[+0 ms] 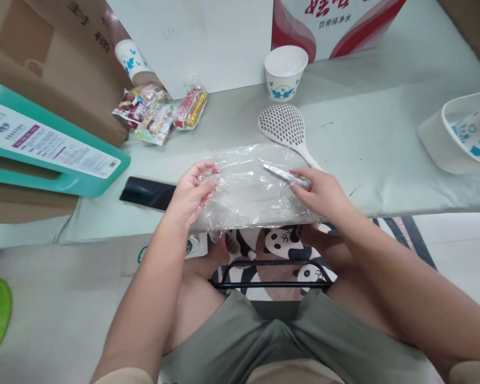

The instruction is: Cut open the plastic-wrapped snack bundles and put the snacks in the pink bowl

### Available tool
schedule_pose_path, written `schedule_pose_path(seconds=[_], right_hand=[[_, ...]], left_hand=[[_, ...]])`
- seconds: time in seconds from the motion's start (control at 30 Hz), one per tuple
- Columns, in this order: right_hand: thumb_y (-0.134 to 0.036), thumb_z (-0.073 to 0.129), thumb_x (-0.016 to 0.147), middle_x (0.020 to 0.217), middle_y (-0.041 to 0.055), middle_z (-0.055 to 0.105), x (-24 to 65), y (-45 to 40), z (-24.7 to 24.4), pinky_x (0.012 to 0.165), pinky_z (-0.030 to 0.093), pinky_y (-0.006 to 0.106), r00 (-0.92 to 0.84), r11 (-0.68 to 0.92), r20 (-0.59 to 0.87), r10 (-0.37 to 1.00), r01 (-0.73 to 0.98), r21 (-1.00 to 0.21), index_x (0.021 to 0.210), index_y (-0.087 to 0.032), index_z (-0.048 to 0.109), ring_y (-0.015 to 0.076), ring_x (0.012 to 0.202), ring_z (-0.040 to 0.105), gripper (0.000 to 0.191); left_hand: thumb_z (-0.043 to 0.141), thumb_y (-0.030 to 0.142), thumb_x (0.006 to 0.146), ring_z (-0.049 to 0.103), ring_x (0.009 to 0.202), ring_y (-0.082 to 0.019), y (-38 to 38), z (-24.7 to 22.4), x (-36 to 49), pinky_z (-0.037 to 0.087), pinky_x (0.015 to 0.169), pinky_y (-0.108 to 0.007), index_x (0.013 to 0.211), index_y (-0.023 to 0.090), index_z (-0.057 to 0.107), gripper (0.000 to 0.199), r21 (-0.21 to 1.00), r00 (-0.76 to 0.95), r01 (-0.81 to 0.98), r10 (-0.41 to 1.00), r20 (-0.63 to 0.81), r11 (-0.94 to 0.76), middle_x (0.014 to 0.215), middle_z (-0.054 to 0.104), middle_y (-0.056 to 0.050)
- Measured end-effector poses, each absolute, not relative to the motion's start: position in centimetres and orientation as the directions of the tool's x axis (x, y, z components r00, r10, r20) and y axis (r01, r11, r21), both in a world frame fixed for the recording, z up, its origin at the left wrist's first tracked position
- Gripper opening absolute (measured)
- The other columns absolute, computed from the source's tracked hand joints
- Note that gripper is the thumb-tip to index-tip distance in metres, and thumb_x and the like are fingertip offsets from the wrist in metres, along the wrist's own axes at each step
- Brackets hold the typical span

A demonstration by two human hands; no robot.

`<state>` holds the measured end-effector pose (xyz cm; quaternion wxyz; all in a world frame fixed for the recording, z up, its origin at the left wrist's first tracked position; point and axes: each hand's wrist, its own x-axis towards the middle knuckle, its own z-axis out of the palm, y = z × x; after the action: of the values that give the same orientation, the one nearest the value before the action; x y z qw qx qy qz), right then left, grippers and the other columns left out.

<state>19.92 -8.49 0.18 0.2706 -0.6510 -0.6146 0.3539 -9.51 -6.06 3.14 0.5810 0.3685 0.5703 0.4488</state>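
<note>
A clear plastic bag [244, 192] lies crinkled along the table's front edge, part of it hanging over. My left hand [192, 192] is closed on the bag's left side, with thumb and fingers pinching the film. In my right hand [320, 192] is a slim whitish tool [284, 174], pen-like with a narrow tip pointing left above the bag; its exact kind is unclear. Just beyond that hand lies a white slotted skimmer [284, 125], its handle running toward my right fingers and partly hidden. Next to my left wrist is a dark phone [148, 193], partly covered by the wrist.
Several wrapped snacks [156, 117] lie at the back left, near a teal container [60, 144] and a cardboard box [64, 69]. A paper cup [286, 74] stands behind the skimmer. A white tub [452, 136] holding a patterned item is at the right. The table [376, 133] has a pale cloth.
</note>
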Motion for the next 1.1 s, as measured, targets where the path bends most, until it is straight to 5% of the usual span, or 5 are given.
schedule_pose_path(seconds=[0.27,0.53,0.77,0.93,1.1], right_hand=[[-0.025,0.066,0.083,0.103,0.0082,0.076,20.5,-8.3,1.0,0.087,0.057,0.045,0.215,-0.135,-0.022,0.976,0.528,-0.838,0.104,-0.024,0.081,0.0205,0.076,0.066,0.025],[-0.032,0.079,0.078,0.086,0.0017,0.075,20.6,-7.8,-0.1,0.093,0.061,0.044,0.371,-0.144,-0.143,0.918,-0.024,-0.989,0.113,-0.025,0.073,0.0220,0.087,0.075,0.036],[-0.025,0.074,0.079,0.063,-0.0029,0.058,20.4,-7.7,0.0,0.049,0.045,0.031,0.436,-0.149,-0.114,0.893,0.048,-0.988,0.112,-0.027,0.072,0.0122,0.048,0.049,0.033],[-0.022,0.074,0.077,0.112,0.0058,0.072,20.9,-7.6,0.0,0.043,0.037,0.028,0.438,-0.125,-0.104,0.893,0.019,-0.992,0.106,-0.027,0.074,0.0054,0.049,0.044,0.030],[-0.023,0.071,0.081,0.136,0.0075,0.065,21.8,-7.4,-0.8,0.046,0.044,0.028,0.370,-0.107,-0.077,0.926,0.060,-0.993,0.116,-0.030,0.071,0.0046,0.052,0.048,0.035]], left_hand=[[0.076,0.004,0.067,0.038,0.047,-0.001,-5.8,2.9,-9.9,0.026,0.035,-0.014,0.087,0.018,0.073,0.025,0.946,-0.155,-0.117,0.935,-0.318,0.302,0.091,0.071,-0.002],[0.074,0.008,0.074,0.033,0.042,0.000,-5.4,2.6,-9.5,0.025,0.035,-0.014,0.083,0.017,0.071,0.014,0.945,-0.196,-0.189,0.933,-0.303,0.267,0.087,0.071,-0.001],[0.069,0.006,0.073,0.036,0.043,-0.001,-4.9,1.9,-8.8,0.023,0.034,-0.014,0.079,0.017,0.071,0.013,0.976,-0.309,-0.122,0.928,-0.210,0.181,0.081,0.069,0.000],[0.073,0.011,0.075,0.042,0.046,-0.001,-4.9,1.5,-9.6,0.028,0.038,-0.014,0.096,0.019,0.069,0.023,0.997,-0.361,0.018,0.930,-0.065,0.076,0.092,0.072,-0.002],[0.087,0.020,0.070,0.043,0.041,-0.004,-5.9,2.5,-11.7,0.031,0.040,-0.018,0.150,0.030,0.043,0.092,0.914,0.078,0.153,0.918,-0.389,0.375,0.083,0.075,-0.002]])
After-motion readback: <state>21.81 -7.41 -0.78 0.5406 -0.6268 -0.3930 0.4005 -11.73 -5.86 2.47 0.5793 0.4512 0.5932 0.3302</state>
